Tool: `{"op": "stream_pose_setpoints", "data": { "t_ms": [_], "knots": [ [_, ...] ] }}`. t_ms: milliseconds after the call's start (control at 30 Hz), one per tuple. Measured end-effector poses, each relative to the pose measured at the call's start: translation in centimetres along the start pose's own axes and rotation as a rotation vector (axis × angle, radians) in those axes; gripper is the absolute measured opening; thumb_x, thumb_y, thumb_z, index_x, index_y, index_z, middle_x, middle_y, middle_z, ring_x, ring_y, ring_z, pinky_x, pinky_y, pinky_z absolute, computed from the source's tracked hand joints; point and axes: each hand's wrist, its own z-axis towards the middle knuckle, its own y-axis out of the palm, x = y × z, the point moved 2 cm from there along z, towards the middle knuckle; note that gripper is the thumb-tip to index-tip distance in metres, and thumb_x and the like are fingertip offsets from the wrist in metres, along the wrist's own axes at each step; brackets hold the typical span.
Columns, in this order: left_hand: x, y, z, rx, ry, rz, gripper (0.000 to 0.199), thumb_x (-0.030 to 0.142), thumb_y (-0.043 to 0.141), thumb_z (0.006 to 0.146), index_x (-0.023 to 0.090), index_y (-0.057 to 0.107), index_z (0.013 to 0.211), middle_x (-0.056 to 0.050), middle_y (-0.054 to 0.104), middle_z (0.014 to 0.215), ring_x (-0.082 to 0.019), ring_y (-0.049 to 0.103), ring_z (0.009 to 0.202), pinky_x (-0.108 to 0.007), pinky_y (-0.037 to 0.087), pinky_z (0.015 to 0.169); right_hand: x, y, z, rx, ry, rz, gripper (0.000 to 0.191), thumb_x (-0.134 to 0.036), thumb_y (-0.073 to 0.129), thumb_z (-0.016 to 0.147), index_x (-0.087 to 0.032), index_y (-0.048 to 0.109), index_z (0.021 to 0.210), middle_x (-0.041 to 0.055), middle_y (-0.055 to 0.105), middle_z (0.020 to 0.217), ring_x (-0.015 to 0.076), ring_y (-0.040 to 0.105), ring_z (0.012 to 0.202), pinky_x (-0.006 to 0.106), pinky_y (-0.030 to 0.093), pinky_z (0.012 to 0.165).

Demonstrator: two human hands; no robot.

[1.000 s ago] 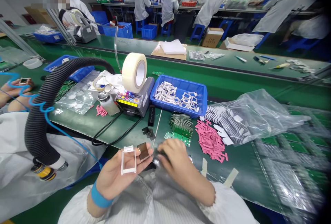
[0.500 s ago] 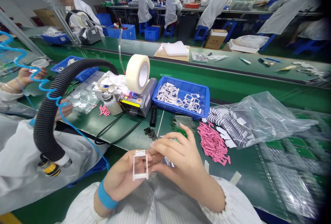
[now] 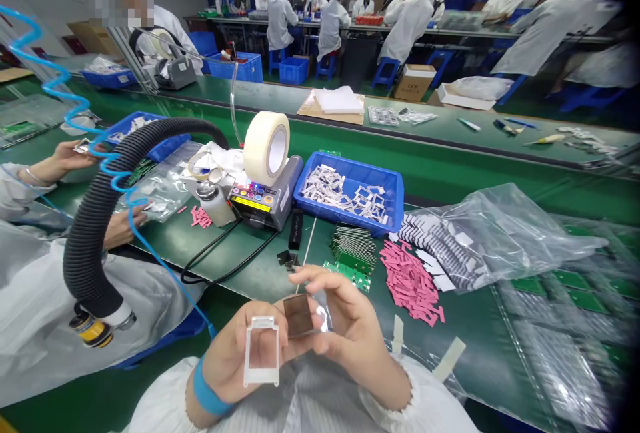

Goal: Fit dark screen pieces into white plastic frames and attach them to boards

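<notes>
On the green assembly bench (image 3: 165,246), a blue plastic tray (image 3: 345,170) holds a heap of thin white frame pieces (image 3: 345,194). The left hand (image 3: 230,360) grips a white plastic frame (image 3: 249,353) between its fingers. The right hand (image 3: 347,326) pinches a dark glossy square (image 3: 299,316) narrowly just beside it, back in sight after being hidden a moment earlier.

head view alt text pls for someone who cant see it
A person's left hand holds up a white rectangular frame while the right hand holds a dark square piece next to it. Behind them, a green workbench carries a blue tray of white parts and pink strips.
</notes>
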Motion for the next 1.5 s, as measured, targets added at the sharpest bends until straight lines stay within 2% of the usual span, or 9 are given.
{"op": "stream_pose_setpoints", "data": {
  "t_ms": [133, 200, 300, 433, 800, 1000, 1267, 1400, 1500],
  "knots": [
    [0.6, 0.2, -0.3, 0.041, 0.012, 0.272, 0.034, 0.051, 0.071, 0.066, 0.02, 0.075, 0.079, -0.011, 0.055, 0.117, -0.029, 0.052, 0.11, -0.042, 0.039, 0.097, -1.8, -0.7, 0.4, 0.079, -0.089, -0.454, 0.006, -0.03, 0.054, 0.088, -0.025, 0.052, 0.086, -0.0006, 0.056, 0.08, 0.0177, 0.055, 0.082, 0.049, 0.029, 0.098],
    [0.7, 0.2, -0.6, 0.055, 0.004, 0.376, 0.03, 0.049, 0.072, 0.066, 0.021, 0.075, 0.078, -0.01, 0.053, 0.117, -0.027, 0.054, 0.103, -0.04, 0.04, 0.095, -2.4, -0.7, 0.4, 0.077, -0.12, -0.641, 0.009, -0.022, 0.053, 0.088, -0.024, 0.052, 0.079, -0.0022, 0.054, 0.074, 0.018, 0.053, 0.081, 0.052, 0.018, 0.101],
    [0.8, 0.2, -0.8, 0.041, 0.012, 0.459, 0.03, 0.047, 0.073, 0.066, 0.022, 0.076, 0.082, -0.009, 0.051, 0.117, -0.026, 0.054, 0.102, -0.038, 0.04, 0.092, -2.7, -0.7, 0.4, 0.097, -0.138, -0.747, 0.012, -0.021, 0.053, 0.088, -0.024, 0.052, 0.077, -0.0027, 0.054, 0.071, 0.019, 0.052, 0.081, 0.053, 0.014, 0.101],
    [0.7, 0.1, -0.7, -0.008, 0.028, 0.507, 0.037, 0.053, 0.071, 0.066, 0.023, 0.075, 0.086, -0.01, 0.051, 0.117, -0.027, 0.052, 0.105, -0.039, 0.038, 0.094, -2.6, -0.7, 0.2, 0.089, -0.136, -0.763, 0.013, -0.019, 0.053, 0.088, -0.024, 0.052, 0.076, -0.0029, 0.055, 0.071, 0.0184, 0.052, 0.079, 0.051, 0.016, 0.102],
    [0.5, -0.6, -0.5, 0.038, 0.002, 0.543, 0.036, 0.052, 0.071, 0.065, 0.023, 0.076, 0.086, -0.011, 0.051, 0.116, -0.03, 0.05, 0.109, -0.043, 0.035, 0.098, -1.4, -0.7, 0.0, 0.088, -0.074, -0.779, 0.014, -0.021, 0.052, 0.088, -0.025, 0.053, 0.074, -0.0023, 0.055, 0.071, 0.0183, 0.051, 0.079, 0.05, 0.017, 0.102],
    [0.3, -1.0, -0.4, 0.003, 0.026, 0.536, 0.037, 0.051, 0.07, 0.067, 0.022, 0.075, 0.089, -0.012, 0.051, 0.117, -0.032, 0.048, 0.114, -0.044, 0.034, 0.099, -1.1, -0.8, -0.1, 0.083, -0.09, -0.772, 0.012, -0.02, 0.054, 0.087, -0.024, 0.054, 0.075, -0.0024, 0.055, 0.071, 0.0185, 0.051, 0.08, 0.051, 0.017, 0.101],
    [0.2, -1.4, -0.6, 0.028, 0.015, 0.551, 0.038, 0.052, 0.071, 0.066, 0.021, 0.075, 0.087, -0.012, 0.052, 0.117, -0.032, 0.048, 0.115, -0.042, 0.035, 0.098, -0.7, -0.8, 0.0, 0.005, -0.056, -0.778, 0.015, -0.02, 0.05, 0.089, -0.023, 0.052, 0.074, -0.0023, 0.056, 0.073, 0.0173, 0.052, 0.079, 0.049, 0.02, 0.1],
    [0.0, -1.9, -0.6, 0.152, -0.035, 0.393, 0.04, 0.053, 0.07, 0.067, 0.017, 0.074, 0.083, -0.014, 0.057, 0.117, -0.033, 0.048, 0.117, -0.039, 0.039, 0.094, -1.0, -0.6, -0.3, -0.066, -0.083, -0.777, 0.012, -0.016, 0.045, 0.089, -0.022, 0.048, 0.079, -0.0017, 0.054, 0.077, 0.0163, 0.049, 0.08, 0.05, 0.02, 0.1],
    [-0.2, -2.6, -0.5, 0.232, -0.037, 0.113, 0.036, 0.047, 0.068, 0.071, 0.014, 0.074, 0.086, -0.013, 0.065, 0.111, -0.031, 0.051, 0.116, -0.041, 0.037, 0.101, 0.2, -0.7, -1.1, -0.116, -0.06, -0.678, 0.014, -0.02, 0.038, 0.092, -0.021, 0.044, 0.079, -0.0001, 0.052, 0.077, 0.016, 0.048, 0.078, 0.041, 0.035, 0.088]
  ]
}}
